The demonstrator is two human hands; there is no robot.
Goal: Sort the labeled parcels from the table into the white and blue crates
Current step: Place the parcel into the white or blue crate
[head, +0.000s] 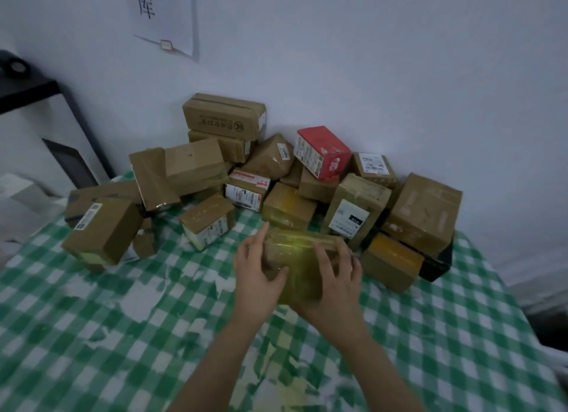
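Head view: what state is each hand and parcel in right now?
taped parcel, sealed, gripped at both ends
left hand, holds the taped parcel's left side, thumb on its front
right hand, fingers curled over the taped parcel's right end
pile of parcels, unsorted, heaped against the wall
red box, closed, tilted on top of the pile

Parcel storeroom; taped cartons (289, 178) heaped against wall; wall notice (163, 12).
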